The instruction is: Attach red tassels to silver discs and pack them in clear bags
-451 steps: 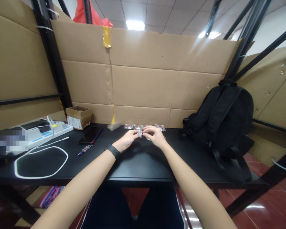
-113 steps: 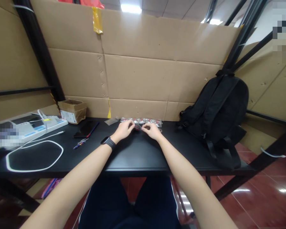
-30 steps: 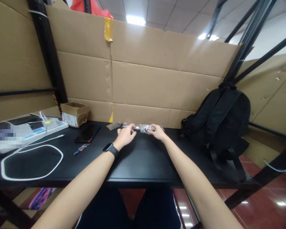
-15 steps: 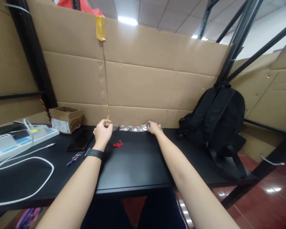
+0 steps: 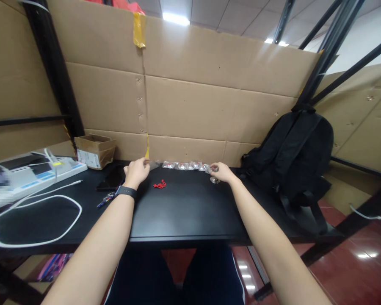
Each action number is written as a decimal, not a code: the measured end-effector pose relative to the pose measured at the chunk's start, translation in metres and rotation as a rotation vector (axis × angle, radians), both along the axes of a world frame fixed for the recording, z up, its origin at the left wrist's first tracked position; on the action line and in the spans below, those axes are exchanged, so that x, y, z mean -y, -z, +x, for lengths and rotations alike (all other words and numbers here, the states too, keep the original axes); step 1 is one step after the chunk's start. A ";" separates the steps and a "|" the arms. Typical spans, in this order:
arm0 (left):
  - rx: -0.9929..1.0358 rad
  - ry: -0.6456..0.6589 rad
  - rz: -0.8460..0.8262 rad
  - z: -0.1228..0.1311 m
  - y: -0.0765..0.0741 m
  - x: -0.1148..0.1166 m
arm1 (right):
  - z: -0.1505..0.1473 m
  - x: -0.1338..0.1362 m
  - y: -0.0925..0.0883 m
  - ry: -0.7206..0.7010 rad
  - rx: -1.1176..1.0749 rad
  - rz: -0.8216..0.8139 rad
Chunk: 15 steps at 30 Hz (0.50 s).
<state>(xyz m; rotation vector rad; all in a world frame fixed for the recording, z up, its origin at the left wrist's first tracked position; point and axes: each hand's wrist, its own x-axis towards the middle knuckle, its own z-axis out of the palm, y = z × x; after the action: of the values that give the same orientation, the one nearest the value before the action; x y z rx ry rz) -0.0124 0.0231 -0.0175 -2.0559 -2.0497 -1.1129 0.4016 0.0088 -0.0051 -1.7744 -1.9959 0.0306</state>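
My left hand (image 5: 137,171) is closed on the edge of a clear empty plastic bag (image 5: 153,164) at the back of the black table (image 5: 184,212). My right hand (image 5: 222,172) rests closed at the right end of a row of small clear packets (image 5: 186,165) with red bits inside, beside a small round silver piece (image 5: 214,180); what its fingers hold is too small to name. A small red cord (image 5: 159,184) lies on the table between my hands, nearer the left one.
A black backpack (image 5: 300,156) leans at the right. A phone (image 5: 109,181), a keychain (image 5: 104,199), a small cardboard box (image 5: 95,150), a white power strip (image 5: 34,173) and a white cable loop (image 5: 34,220) lie to the left. Cardboard walls (image 5: 209,106) close the back.
My left hand shifted left to the empty bag, leaving the red cord on the table. My right hand slid right to the far end of the packet row.
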 end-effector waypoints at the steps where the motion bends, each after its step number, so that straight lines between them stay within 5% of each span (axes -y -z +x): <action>1: -0.002 0.015 0.004 0.001 0.001 -0.001 | 0.010 0.008 0.004 -0.049 -0.048 -0.005; 6: -0.027 0.035 0.033 0.008 0.002 0.002 | 0.041 0.031 0.014 -0.247 -0.195 -0.253; 15: -0.234 0.142 -0.207 0.020 0.006 0.009 | 0.029 0.025 0.024 -0.147 -0.143 -0.134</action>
<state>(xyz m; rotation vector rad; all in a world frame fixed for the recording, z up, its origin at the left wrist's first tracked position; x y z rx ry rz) 0.0072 0.0146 -0.0235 -2.3296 -2.0047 -0.6572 0.4306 -0.0160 -0.0290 -1.6499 -2.0568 0.3366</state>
